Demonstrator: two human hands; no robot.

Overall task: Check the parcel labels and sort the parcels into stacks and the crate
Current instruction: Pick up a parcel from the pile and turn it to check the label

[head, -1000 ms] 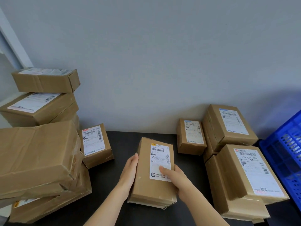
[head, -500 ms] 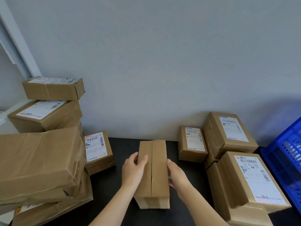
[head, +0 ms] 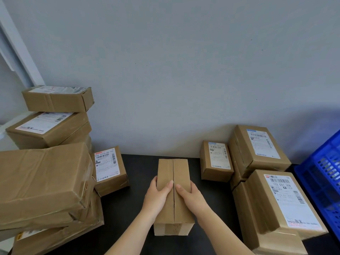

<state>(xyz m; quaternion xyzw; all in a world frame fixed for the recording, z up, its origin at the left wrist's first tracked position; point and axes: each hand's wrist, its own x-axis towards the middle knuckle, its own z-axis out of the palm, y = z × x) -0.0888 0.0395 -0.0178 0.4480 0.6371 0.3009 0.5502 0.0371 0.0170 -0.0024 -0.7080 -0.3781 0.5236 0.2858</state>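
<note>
Both in play: left hand (head: 156, 197) and right hand (head: 191, 196) each curl round a long side of the parcel (head: 181, 172), seam-up mid-bench (head: 139, 168), thumbs by the seam, and it looks a stiff, light carton, best gripped by those side walls.

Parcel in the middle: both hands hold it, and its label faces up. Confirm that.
Not right in one respect. The head view shows the parcel with its plain taped seam facing up, and no label is visible on it. The rest stands: the left hand and the right hand both hold it.
</note>
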